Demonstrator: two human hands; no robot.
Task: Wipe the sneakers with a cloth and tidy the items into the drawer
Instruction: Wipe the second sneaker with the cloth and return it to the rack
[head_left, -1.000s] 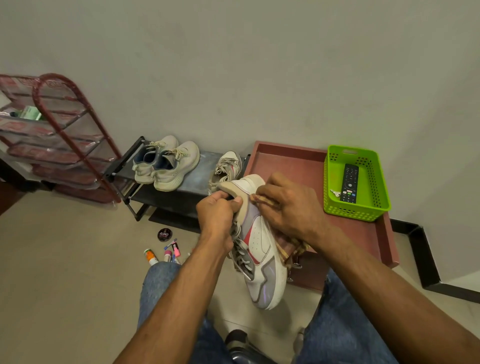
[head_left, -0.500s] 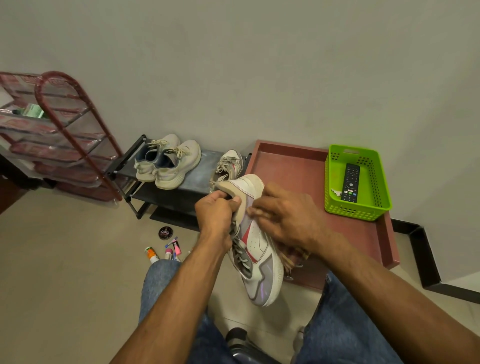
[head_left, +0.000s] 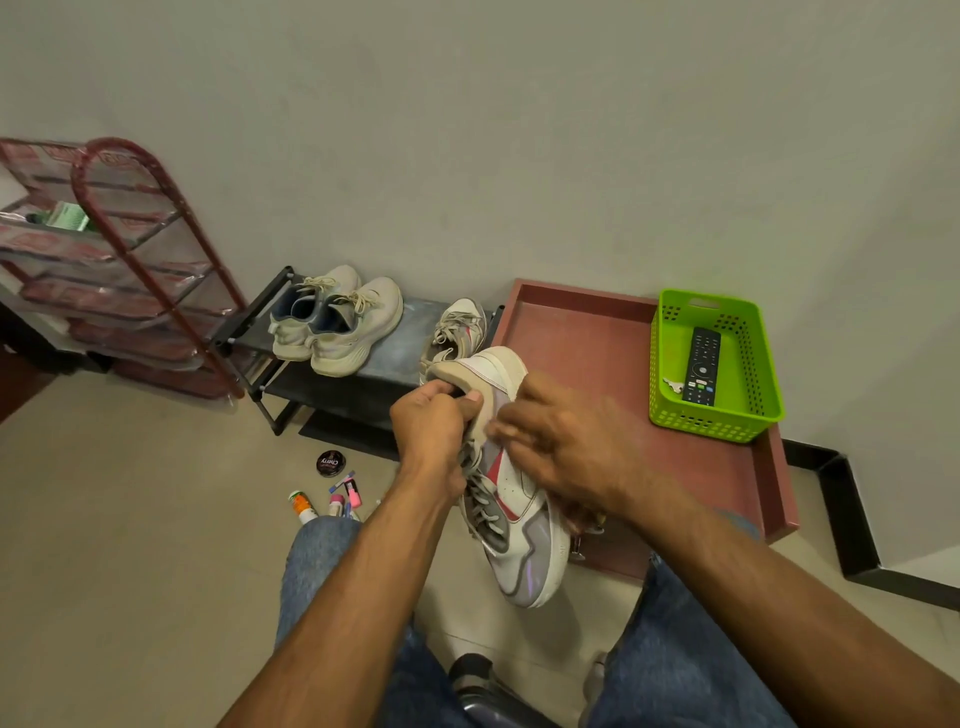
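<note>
Left hand (head_left: 431, 426) grips the sneaker (head_left: 511, 483) by its heel collar, held above the floor. Right hand (head_left: 563, 447) presses the sneaker's side; blurred, its grip can't be judged.

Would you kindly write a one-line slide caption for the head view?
Left hand holds a white sneaker by its collar while the right hand wipes its side.
</note>
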